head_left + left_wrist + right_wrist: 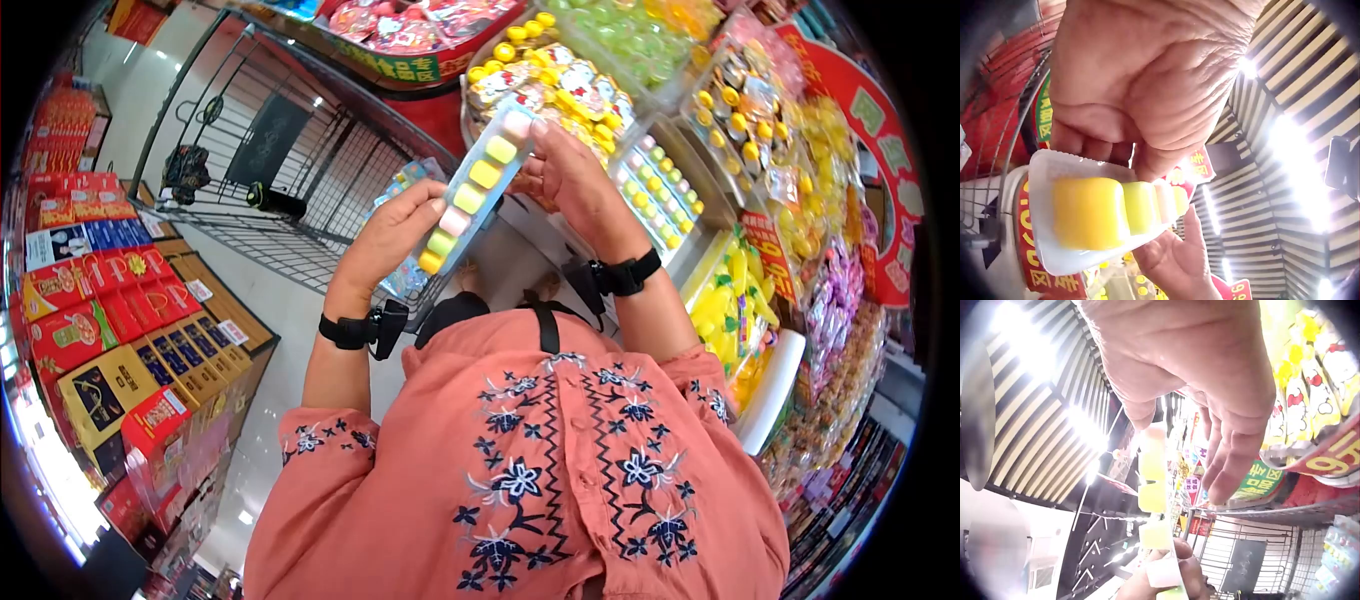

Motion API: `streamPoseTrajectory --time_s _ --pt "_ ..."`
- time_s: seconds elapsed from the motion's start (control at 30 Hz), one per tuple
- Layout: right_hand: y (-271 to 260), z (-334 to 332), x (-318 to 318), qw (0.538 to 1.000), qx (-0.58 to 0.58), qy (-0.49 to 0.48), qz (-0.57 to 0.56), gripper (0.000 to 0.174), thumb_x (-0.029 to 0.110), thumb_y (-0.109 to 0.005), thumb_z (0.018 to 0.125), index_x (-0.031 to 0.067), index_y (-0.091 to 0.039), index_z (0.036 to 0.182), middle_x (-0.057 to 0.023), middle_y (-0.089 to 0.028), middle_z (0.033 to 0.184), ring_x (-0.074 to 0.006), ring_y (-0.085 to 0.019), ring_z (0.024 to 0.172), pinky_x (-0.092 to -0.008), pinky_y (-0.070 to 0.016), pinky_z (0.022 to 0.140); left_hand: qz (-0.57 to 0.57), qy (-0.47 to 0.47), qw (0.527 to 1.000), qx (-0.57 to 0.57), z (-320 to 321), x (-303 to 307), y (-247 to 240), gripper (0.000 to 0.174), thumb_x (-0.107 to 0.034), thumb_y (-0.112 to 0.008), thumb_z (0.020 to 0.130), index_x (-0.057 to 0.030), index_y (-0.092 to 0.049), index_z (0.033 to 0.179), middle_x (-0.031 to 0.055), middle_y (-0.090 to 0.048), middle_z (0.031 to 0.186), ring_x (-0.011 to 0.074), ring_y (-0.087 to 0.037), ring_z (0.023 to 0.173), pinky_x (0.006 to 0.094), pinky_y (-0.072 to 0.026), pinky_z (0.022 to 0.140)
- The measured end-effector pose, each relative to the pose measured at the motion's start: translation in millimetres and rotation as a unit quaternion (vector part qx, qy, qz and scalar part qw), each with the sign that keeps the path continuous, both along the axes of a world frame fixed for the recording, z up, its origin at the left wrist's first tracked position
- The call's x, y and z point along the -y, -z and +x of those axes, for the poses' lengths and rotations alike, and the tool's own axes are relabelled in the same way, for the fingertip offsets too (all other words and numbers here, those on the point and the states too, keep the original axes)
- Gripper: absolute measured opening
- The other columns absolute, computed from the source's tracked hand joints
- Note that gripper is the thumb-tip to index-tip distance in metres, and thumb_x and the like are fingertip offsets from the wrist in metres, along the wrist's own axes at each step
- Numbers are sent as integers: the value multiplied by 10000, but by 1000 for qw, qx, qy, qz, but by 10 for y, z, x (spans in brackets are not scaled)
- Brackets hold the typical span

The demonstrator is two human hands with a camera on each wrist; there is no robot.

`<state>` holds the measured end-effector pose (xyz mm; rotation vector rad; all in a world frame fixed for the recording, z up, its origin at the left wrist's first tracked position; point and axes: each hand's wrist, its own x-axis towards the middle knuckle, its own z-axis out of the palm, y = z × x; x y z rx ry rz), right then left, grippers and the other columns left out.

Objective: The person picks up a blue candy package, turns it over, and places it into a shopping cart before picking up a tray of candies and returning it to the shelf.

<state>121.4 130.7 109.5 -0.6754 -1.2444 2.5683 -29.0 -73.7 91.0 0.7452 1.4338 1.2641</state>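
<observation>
A long narrow clear plastic tray point(478, 185) stands tilted in front of me, with a single row of yellow, green, pink and white sweets. My left hand point(400, 230) grips its lower part, thumb on the near side and fingers behind. In the left wrist view the tray's end with a yellow sweet point(1088, 212) faces the camera, under the left palm point(1141, 81). At the far upper end, my right hand point(580, 185) has its thumb against the tray. The right wrist view shows the right fingers point(1232, 465) loosely extended, with a gap beside the tray.
A wire shopping cart point(260, 190) stands ahead on the left, with blue packages point(405, 275) in it. Similar sweets in rows point(660, 190) lie on the display at right, among bins of yellow-capped packets point(560, 80). Red gift boxes point(110, 290) are stacked at left.
</observation>
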Motion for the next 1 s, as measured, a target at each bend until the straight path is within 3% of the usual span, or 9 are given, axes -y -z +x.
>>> streamPoseTrajectory --time_s 0.1,0.13,0.23,0.37,0.5,1.0 --pt "-84 277 -123 999 36 4 15 446 327 -631 961 34 -507 1274 -49 -650 1106 -130 -658 919 -292 -557 771 -7 49 998 -36 148 -174 -98 264 -204 -511 1029 -18 -605 1192 2 -635 1049 56 -581 965 215 -469 842" --pt "-136 351 -124 998 58 25 17 404 310 -641 954 31 -539 1227 -49 -650 1077 -114 -657 912 -254 -551 688 7 48 997 -62 196 -223 -63 244 -202 -500 1029 -36 -605 1175 -21 -649 971 46 -590 905 222 -489 805" --pt "-43 592 -227 997 42 54 30 365 297 -647 949 26 -567 1181 -58 -650 1064 -115 -657 905 -233 -546 640 -11 27 1000 1 338 -359 -184 278 -218 -494 1034 -38 -601 1217 -21 -653 1006 47 -593 922 223 -491 816" --pt "22 846 -306 987 -4 162 4 353 272 -634 953 13 -571 1184 -79 -652 1073 -155 -666 911 -280 -600 715 22 -28 997 74 415 -453 -259 316 -213 -488 1037 -11 -576 1264 -4 -637 980 51 -603 880 219 -501 799" --pt "68 1102 -400 978 -30 207 -19 358 270 -625 958 12 -568 1200 -90 -647 1098 -183 -669 938 -337 -609 785 22 -38 991 128 459 -494 -254 357 -279 -535 1013 -7 -586 1237 48 -661 1026 109 -639 860 264 -540 716" --pt "122 1510 -543 966 -82 232 -75 277 203 -610 962 51 -560 1188 -91 -620 1148 -238 -635 1024 -443 -591 885 86 -106 978 158 806 -729 -230 390 -215 -578 980 22 -518 1283 110 -645 1150 165 -649 968 307 -560 778"
